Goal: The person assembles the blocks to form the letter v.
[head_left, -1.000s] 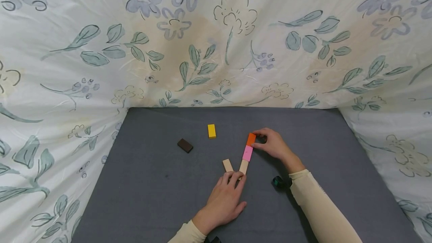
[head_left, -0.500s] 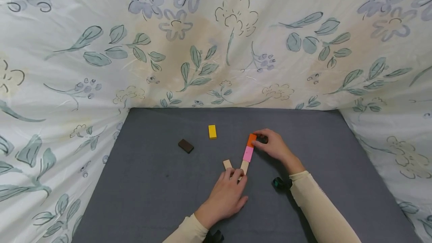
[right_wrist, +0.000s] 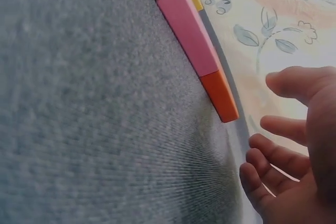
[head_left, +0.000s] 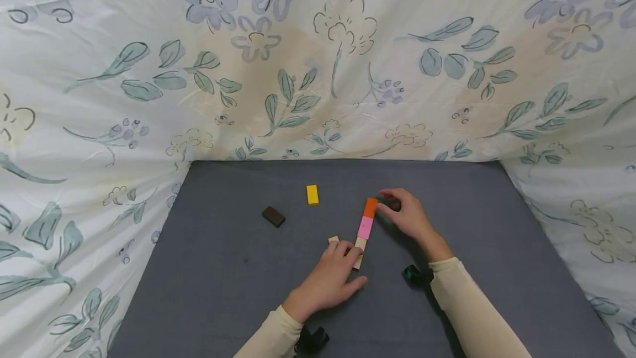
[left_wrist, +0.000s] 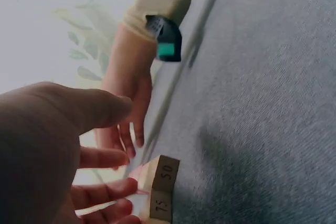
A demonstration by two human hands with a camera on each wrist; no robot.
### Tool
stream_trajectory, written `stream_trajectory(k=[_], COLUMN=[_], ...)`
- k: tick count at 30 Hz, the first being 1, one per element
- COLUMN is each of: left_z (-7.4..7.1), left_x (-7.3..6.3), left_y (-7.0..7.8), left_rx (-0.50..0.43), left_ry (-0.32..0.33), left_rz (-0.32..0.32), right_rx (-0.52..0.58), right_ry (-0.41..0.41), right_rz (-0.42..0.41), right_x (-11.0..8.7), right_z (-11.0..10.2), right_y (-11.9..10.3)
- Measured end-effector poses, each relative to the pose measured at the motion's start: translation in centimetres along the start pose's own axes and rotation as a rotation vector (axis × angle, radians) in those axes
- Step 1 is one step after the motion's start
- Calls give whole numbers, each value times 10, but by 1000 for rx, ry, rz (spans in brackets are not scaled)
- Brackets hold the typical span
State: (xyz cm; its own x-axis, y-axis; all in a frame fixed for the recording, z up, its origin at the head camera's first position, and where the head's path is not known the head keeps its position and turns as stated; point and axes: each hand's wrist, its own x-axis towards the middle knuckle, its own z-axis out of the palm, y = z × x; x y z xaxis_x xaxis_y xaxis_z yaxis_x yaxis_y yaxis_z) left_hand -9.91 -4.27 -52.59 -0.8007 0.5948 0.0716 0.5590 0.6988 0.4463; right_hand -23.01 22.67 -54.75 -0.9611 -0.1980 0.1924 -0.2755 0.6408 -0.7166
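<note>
A row of small blocks stands on the grey cloth: an orange block (head_left: 371, 207) at the far end, a pink block (head_left: 365, 227) against it, then a wooden block (head_left: 360, 243) and another at the near end. My right hand (head_left: 407, 217) hovers beside the orange block, fingers spread and holding nothing in the right wrist view. My left hand (head_left: 329, 275) reaches over the near wooden blocks, its thumb straight out. It partly covers a separate wooden block (head_left: 333, 240) left of the row. In the left wrist view, printed numbers show on two wooden blocks (left_wrist: 166, 174) by its fingertips.
A yellow block (head_left: 312, 195) lies further back to the left of the row, with a dark brown block (head_left: 274, 216) left of it. Behind the grey cloth (head_left: 208, 269), a flowered sheet (head_left: 343, 70) hangs along the back and sides.
My right hand has let go of the orange block and drawn slightly right. My left hand's fingers have shifted up and left, uncovering more of the row's near wooden block.
</note>
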Motion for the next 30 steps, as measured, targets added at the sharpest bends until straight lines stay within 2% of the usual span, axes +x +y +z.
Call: stream_trajectory(k=[3,8,15,22,30], left_z=[-3,-7,-15,-27,-42], left_x=[0,-2,-11,-24,-33], left_y=[-3,-9,-26,-53,-77], left_rx=[-68,-150,-235,-235,-219], left_ry=[33,126,305,440,534], left_rz=[-3,-11,-80,-152,-224], right_rx=[-7,-28,-64,-116,-122], right_ry=[25,32,55,68,83], right_rz=[-12,-40,-105,-114,-147], right_x=[-4,-14,-32,-51,-68], right_z=[-3,-6,-11,-12,-9], right_y=[-4,-14,-28,-43,-62])
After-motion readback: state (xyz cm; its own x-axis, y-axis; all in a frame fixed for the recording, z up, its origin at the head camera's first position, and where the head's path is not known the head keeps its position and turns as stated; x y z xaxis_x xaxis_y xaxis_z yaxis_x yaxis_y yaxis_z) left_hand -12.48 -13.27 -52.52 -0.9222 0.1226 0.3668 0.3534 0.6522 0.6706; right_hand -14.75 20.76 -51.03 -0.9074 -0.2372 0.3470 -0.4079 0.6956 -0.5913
